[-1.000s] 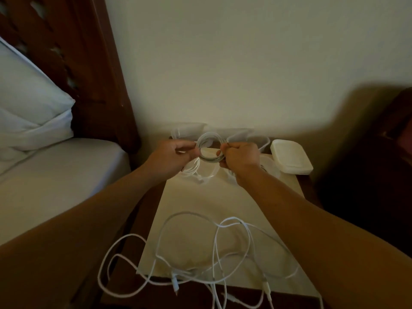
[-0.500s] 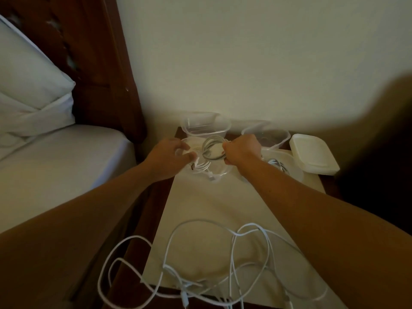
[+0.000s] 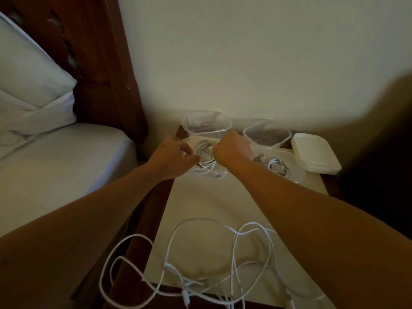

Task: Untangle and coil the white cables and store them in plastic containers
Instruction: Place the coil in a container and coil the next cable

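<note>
Light, springy coiled cable (image 3: 204, 153): pinched at nine and three o'clock by left hand (image 3: 171, 160) and right hand (image 3: 231, 150), seemingly inside container (image 3: 219, 173); best gripped across bundled loops.

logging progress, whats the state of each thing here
coil: wound, held by both hands in the near left tub
left hand: gripping coil
right hand: gripping coil
right tub: open, holds a coiled cable
two back tubs: open
loose cables: tangled
lids: stacked
</note>
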{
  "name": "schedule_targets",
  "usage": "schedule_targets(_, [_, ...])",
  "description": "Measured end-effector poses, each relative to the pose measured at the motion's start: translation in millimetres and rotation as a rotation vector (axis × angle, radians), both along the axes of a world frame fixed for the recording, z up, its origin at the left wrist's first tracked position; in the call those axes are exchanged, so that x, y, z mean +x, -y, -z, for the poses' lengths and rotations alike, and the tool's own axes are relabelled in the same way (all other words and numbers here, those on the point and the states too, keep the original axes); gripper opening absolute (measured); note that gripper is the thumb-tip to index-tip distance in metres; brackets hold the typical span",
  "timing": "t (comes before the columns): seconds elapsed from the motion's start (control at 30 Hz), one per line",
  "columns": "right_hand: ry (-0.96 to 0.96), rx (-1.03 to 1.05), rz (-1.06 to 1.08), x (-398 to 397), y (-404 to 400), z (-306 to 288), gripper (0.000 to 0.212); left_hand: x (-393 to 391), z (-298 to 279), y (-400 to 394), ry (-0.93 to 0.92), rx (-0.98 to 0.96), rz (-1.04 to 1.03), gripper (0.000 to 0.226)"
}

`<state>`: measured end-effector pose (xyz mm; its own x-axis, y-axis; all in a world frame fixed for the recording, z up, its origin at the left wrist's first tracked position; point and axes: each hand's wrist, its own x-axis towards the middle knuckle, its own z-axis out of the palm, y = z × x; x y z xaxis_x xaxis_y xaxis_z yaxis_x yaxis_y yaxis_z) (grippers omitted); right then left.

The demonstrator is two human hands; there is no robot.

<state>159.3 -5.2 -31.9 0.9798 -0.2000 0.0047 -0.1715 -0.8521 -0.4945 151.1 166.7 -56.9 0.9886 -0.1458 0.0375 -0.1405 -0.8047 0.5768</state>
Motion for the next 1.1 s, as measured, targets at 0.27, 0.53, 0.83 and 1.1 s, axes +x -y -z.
schedule_targets(0.27, [-0.086, -0.19, -0.041, 2, -3, 1, 0.018, -1, -6, 17, -0.057, 0.165, -0.044, 0.048])
schedule_targets(0.53, [-0.246, -0.315, -0.156, 11, -4, -6, 0.032, 5, -1, 32, -0.117, 0.237, -0.12, 0.094])
schedule_targets(0.83, [-0.212, -0.256, -0.167, 16, 2, -8, 0.019, 1, 6, 30, -0.055, 0.192, -0.098, 0.089])
schedule_targets(1.1, [-0.057, -0.261, -0.206, 7, 5, 0, 0.008, -6, 16, 27, -0.001, -0.007, -0.122, 0.052])
